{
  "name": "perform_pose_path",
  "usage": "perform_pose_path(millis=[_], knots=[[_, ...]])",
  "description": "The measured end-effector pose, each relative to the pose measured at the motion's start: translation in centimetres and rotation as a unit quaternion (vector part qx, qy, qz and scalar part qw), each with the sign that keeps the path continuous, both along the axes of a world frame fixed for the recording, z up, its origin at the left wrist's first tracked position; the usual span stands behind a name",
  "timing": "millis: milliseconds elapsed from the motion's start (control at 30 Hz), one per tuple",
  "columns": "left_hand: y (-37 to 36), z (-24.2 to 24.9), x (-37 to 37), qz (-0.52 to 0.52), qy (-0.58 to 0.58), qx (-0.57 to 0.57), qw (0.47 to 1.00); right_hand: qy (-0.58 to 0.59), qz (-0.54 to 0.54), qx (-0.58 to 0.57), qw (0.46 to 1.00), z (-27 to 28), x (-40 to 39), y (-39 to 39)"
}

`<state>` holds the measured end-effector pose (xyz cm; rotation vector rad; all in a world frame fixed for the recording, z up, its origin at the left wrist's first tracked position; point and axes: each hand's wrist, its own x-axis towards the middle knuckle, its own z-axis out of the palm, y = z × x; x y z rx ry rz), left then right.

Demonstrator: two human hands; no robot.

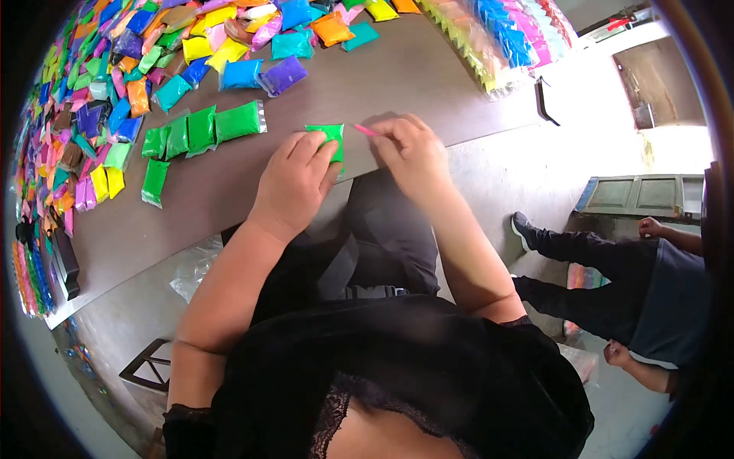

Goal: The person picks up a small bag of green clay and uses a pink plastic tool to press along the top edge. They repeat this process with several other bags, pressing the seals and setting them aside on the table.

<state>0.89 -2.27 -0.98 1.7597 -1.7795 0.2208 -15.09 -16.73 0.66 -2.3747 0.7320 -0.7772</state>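
Observation:
Near the table's front edge, my left hand [294, 176] is closed on a small green packet [331, 134], its fingers lying over the packet's front. To the right, my right hand [409, 153] pinches a thin pink stick-like piece [365, 130] between thumb and fingers. The pink piece points toward the green packet, with a small gap between them. Left of my left hand, several more green packets [201, 128] lie in a row, and one green packet [155, 182] sits below that row.
A large heap of coloured packets [229, 53] covers the table's left and back. Strips of joined packets [497, 38] lie at the back right. A black bracket [545, 103] is at the table's right edge. Another person [642, 291] stands on the right.

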Motion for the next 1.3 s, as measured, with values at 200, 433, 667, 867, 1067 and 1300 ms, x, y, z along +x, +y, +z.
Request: perform_pose_path(millis=[200,433,667,867,1067,1300], knots=[[0.1,-0.2,0.0,0.001,0.028,0.002,1.0,0.018,0.018,-0.045,0.999,-1.3,3.6,-0.8],[0.0,-0.1,0.1,-0.017,0.047,-0.002,0.999,0.065,0.063,-0.018,0.996,-0.7,3.3,-1.1],[0.0,0.2,0.0,-0.008,0.054,-0.002,0.999,0.113,0.061,-0.01,0.992,1.2,3.7,-0.9],[-0.3,0.4,0.3,-0.015,0.039,-0.009,0.999,0.135,0.077,-0.046,0.987,1.7,3.8,-2.0],[0.1,-0.1,0.0,-0.012,0.033,-0.016,0.999,0.175,0.033,-0.041,0.983,1.9,3.8,-2.3],[0.1,-0.1,0.1,-0.014,0.023,-0.017,0.999,0.164,0.042,-0.065,0.983,2.3,4.2,-2.0]])
